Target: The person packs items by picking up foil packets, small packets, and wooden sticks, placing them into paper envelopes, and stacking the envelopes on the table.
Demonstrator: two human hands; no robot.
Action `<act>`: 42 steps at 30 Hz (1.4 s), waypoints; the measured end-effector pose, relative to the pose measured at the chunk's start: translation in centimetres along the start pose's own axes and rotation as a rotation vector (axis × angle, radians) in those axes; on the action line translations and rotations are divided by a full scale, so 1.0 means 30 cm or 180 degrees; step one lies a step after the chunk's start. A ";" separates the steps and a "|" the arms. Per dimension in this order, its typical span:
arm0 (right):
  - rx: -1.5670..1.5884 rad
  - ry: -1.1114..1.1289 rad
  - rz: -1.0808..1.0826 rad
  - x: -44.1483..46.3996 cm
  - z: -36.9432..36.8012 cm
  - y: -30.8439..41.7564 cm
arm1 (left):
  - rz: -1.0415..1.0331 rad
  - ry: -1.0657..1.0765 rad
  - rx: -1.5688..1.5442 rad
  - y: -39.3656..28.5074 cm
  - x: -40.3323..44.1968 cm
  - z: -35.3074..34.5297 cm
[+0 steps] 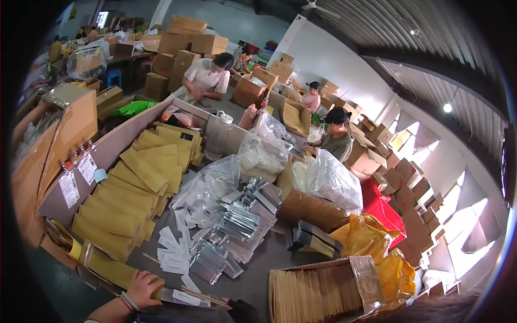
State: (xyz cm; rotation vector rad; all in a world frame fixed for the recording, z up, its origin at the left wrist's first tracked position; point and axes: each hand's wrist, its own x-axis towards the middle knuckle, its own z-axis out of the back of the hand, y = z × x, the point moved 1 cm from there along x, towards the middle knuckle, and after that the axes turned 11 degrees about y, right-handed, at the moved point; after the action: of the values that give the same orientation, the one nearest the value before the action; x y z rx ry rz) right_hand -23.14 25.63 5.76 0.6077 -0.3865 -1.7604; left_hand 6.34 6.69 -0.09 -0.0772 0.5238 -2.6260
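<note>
Near the bottom left, my left hand (144, 289) lies with its fingers spread over the end of a yellow-brown paper sleeve (110, 269) at the table's edge. My right hand (240, 310), in a dark covering, has its fingers round the right end of thin wooden sticks (207, 297). Below and between the hands is a clear packet with a white strip (186, 297). White paper slips (173, 253) and a pile of silvery packets (237, 222) lie just beyond them.
Stacked yellow-brown sleeves (116, 212) lie at left. A box of wooden sticks (315, 293) stands at lower right, near an orange bag (390, 264). Clear bags and a bottle (218, 134) stand farther back. Several people work beyond, among cardboard boxes (210, 44).
</note>
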 end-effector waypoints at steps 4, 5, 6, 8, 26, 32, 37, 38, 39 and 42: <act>-0.0479 0.0623 -0.0210 0.049 -0.023 -0.025 | -0.0022 0.0011 0.0120 0.004 0.007 -0.001; -0.0621 0.0853 -0.0349 0.066 -0.029 -0.026 | -0.0070 0.0035 0.0149 0.004 0.004 -0.013; -0.0712 0.1061 -0.0452 0.087 -0.057 -0.018 | -0.0062 0.0034 0.0132 -0.001 0.009 -0.011; -0.0537 0.0970 -0.0120 0.153 -0.162 -0.021 | -0.0064 0.0061 -0.0052 -0.024 0.024 0.005; 0.0582 -0.0247 0.1072 0.308 -0.403 0.062 | -0.0374 -0.0100 0.0510 -0.094 0.123 0.001; -0.1539 0.0610 0.0533 0.254 -0.253 0.126 | -0.0673 0.1013 0.0726 -0.158 0.199 0.044; -0.0906 0.0333 0.0343 0.223 -0.198 0.111 | -0.0858 0.1695 0.0879 -0.153 0.232 0.215; -0.0884 0.0333 0.0235 0.202 -0.171 0.113 | -0.0776 0.1522 0.0882 -0.131 0.224 0.261; -0.0843 0.0325 0.0145 0.192 -0.149 0.103 | -0.0709 0.1275 0.0873 -0.062 0.224 0.262; -0.0808 0.0265 -0.0102 0.153 -0.130 0.088 | -0.0603 0.0240 0.1225 0.167 0.228 0.353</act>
State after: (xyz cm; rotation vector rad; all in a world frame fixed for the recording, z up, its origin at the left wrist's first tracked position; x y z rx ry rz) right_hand -19.66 20.71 3.15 0.5049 -0.0936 -1.7734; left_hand 3.86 -4.20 7.61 0.0992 0.0281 -2.8741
